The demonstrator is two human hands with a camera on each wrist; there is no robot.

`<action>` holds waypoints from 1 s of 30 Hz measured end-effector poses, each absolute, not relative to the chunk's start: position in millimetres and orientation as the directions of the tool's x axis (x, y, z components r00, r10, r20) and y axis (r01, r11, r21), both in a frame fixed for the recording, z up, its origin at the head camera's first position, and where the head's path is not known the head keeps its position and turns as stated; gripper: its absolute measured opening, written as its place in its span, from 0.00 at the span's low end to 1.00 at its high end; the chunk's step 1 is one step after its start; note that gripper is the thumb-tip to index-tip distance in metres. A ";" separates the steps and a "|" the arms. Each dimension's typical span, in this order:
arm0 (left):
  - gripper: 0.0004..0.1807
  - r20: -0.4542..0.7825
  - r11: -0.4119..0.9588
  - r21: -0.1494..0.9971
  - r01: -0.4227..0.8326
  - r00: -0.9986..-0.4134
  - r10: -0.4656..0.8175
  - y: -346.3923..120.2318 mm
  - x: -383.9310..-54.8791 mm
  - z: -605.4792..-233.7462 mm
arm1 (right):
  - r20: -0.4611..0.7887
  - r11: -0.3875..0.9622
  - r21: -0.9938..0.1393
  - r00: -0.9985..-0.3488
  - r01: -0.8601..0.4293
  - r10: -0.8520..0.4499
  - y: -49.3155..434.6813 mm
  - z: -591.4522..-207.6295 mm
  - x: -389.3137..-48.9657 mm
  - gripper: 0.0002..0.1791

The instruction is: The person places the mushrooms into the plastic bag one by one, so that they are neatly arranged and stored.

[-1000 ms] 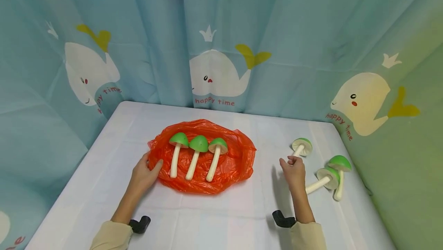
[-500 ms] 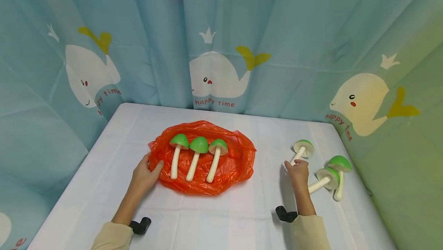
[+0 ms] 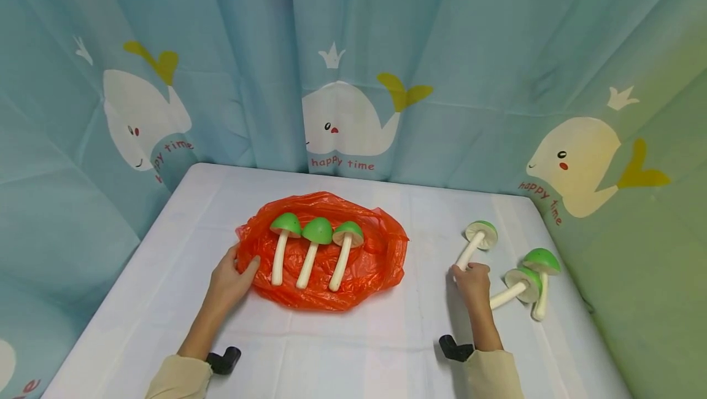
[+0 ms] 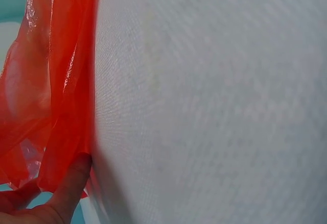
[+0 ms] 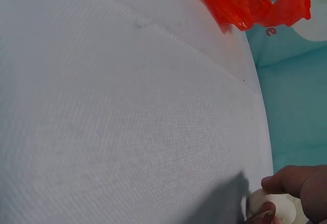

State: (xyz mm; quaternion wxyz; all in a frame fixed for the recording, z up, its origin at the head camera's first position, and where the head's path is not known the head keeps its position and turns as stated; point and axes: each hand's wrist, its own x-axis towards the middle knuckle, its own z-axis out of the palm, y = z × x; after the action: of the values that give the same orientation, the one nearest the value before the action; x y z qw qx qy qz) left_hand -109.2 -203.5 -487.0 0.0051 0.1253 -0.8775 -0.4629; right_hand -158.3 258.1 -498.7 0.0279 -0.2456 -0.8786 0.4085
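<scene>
Right of the bag (image 3: 381, 258), I have the right hand (image 3: 472, 284) pinching a mushroom (image 3: 472, 244) by its near end, long axis slanting away and rightward to its cap; the left hand (image 3: 229, 276), well apart from it, grips the bag's left edge

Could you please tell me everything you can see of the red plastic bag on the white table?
The thin, glossy red plastic bag looks crumpled and partly see-through, its wall raised around an open, hollow middle. It sits on the white table, left of the spare mushrooms. Inside lie three mushrooms with rounded green caps and white stems, side by side, caps toward the far side. The person's left hand holds its left edge.
</scene>
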 end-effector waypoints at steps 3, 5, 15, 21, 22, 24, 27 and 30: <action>0.34 -0.101 0.541 0.814 -0.212 -0.969 -0.227 -203.1 -108.6 -487.2 | -0.159 0.537 -0.737 -0.877 0.411 0.453 259.1 -499.4 -158.3 0.27; 0.34 -0.098 0.542 0.814 -0.210 -0.969 -0.227 -202.9 -108.6 -487.6 | -0.160 0.528 -0.744 -0.876 0.410 0.455 259.7 -499.3 -157.5 0.27; 0.35 -0.119 0.536 0.813 -0.225 -0.967 -0.225 -203.3 -108.1 -485.6 | -0.210 0.284 -0.889 -0.871 0.360 0.445 260.5 -495.6 -154.9 0.26; 0.35 -0.120 0.535 0.814 -0.227 -0.966 -0.227 -203.7 -109.1 -486.0 | -0.379 -0.224 -0.920 -0.877 0.322 0.296 264.0 -488.3 -157.3 0.17; 0.35 -0.121 0.534 0.815 -0.228 -0.966 -0.227 -203.6 -109.2 -486.1 | -0.401 -0.305 -0.898 -0.874 0.317 0.275 264.6 -487.1 -157.5 0.14; 0.35 -0.124 0.528 0.818 -0.230 -0.966 -0.227 -203.4 -108.9 -486.3 | -0.433 -0.434 -0.848 -0.870 0.303 0.238 265.8 -484.7 -157.0 0.08; 0.35 -0.124 0.528 0.818 -0.229 -0.966 -0.228 -203.2 -108.2 -486.2 | -0.436 -0.542 -0.801 -0.869 0.254 0.236 266.2 -482.4 -155.9 0.04; 0.35 -0.125 0.524 0.820 -0.230 -0.965 -0.229 -202.9 -108.2 -486.5 | -0.411 -0.581 -0.788 -0.876 0.203 0.253 265.5 -479.1 -154.5 0.05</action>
State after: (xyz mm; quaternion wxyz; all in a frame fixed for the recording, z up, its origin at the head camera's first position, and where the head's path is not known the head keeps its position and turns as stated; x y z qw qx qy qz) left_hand -108.2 -202.9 -486.5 -0.0009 0.1314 -0.8729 -0.4698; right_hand -154.5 265.5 -479.1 0.0146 -0.2489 -0.4577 0.8535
